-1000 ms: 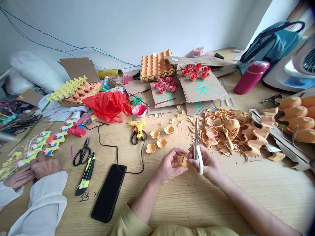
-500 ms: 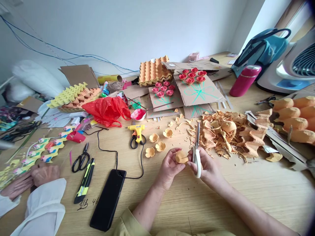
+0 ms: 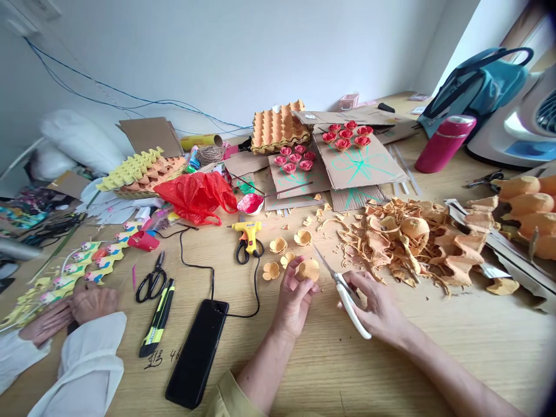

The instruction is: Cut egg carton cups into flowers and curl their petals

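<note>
Far left of my left hand (image 3: 294, 307): co-worker's hands (image 3: 93, 303) at a painted egg-carton piece (image 3: 104, 262). Nearer: black scissors (image 3: 151, 286), phone (image 3: 197, 353), then yellow glue gun (image 3: 249, 233), forward-left of me. Cut pulp flowers (image 3: 303, 238) just beyond my left fingers. Left hand pinches orange pulp cup (image 3: 309, 270), thumb against fingers. Right hand (image 3: 379, 307) grips white-handled scissors (image 3: 353, 313), blades angled forward-left, near the cup. Pulp scraps (image 3: 377, 237) heaped beyond right hand.

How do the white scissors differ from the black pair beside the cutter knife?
The white scissors are in the right hand; the black pair lies on the table. The white scissors have longer-looking blades than the black pair. Both point forward.
</note>
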Available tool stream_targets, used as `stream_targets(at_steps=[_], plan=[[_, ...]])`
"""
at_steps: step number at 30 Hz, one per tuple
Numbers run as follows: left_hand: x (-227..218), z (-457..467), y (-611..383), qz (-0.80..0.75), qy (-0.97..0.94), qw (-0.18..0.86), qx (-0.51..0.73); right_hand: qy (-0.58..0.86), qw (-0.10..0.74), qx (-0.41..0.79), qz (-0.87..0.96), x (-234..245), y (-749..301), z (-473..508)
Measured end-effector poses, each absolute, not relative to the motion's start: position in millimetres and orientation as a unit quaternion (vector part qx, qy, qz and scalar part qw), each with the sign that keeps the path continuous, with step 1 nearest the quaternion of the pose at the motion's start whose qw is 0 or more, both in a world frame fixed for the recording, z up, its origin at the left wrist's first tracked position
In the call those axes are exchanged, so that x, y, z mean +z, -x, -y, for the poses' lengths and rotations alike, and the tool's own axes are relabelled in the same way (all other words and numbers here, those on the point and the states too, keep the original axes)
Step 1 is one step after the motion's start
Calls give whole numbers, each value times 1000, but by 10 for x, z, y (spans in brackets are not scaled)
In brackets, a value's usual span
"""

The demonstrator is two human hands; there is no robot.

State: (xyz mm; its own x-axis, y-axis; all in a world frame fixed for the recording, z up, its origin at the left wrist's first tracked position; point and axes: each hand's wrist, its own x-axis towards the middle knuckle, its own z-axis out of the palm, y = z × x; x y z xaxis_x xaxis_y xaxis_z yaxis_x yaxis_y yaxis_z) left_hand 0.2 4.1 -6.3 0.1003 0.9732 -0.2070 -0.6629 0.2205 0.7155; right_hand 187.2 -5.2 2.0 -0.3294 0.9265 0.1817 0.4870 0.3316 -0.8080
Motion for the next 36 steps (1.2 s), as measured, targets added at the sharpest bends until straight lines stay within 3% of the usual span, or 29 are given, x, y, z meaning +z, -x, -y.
stream_targets(at_steps=[13,30,36], plan=[[-26,-33,17,-324,-229,695,600,459,242,256,816,37,-1847,57],[-71,-20,35,-399,-338,609,596,448,232,190,842,30,-1868,51],[-57,0,6,-379,-308,643,590,413,266,231,840,53,-1872,48]])
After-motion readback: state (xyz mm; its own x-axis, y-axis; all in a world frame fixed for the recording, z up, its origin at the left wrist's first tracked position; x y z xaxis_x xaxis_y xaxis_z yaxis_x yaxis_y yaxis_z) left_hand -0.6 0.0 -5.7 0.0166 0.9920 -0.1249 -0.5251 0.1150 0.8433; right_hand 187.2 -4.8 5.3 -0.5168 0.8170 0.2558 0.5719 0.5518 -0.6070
